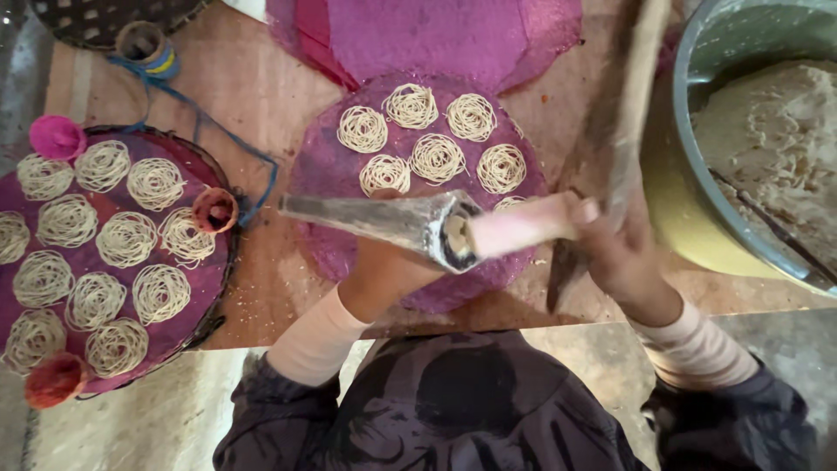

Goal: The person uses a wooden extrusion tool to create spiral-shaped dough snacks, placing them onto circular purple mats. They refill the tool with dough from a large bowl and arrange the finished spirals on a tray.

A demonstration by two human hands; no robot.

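Both hands were clamped on the press (410, 222), left hand (384, 275) under the barrel, right hand (619, 253) on the handle, above the purple mat (323, 174), so any wobble there could've smeared noodles across finished nests (436, 157).

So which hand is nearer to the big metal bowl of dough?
The right hand. It grips a pink handle just beside the bowl. The left hand is further away, under the metal press, over the purple mat.
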